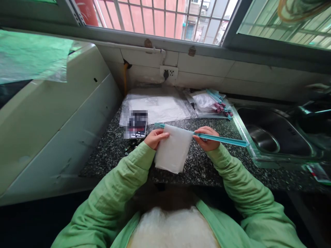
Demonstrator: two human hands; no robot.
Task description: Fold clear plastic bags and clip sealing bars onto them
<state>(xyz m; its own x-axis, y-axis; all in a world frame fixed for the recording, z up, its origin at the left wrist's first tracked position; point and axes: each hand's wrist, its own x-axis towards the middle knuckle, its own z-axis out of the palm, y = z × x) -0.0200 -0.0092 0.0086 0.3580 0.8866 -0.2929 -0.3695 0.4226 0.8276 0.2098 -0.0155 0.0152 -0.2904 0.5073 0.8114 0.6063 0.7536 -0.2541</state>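
A folded white plastic bag [173, 148] hangs upright over the countertop in front of me. My left hand [156, 138] pinches its upper left edge, thumb on the near face. A long light-blue sealing clip [223, 139] runs along the bag's top edge and far out to the right. Its left end pokes out just above my left fingers. My right hand [207, 138] is closed around the clip beside the bag's upper right corner. I cannot tell how firmly the clip sits on the bag.
Flat clear bags with white sheets [160, 105] lie at the back of the speckled counter [108, 156]. Right of them is a pile of blue and purple clips [219, 106]. A blurred-out phone-like object [138, 124] lies left, a metal sink [281, 131] right, a white appliance [64, 120] far left.
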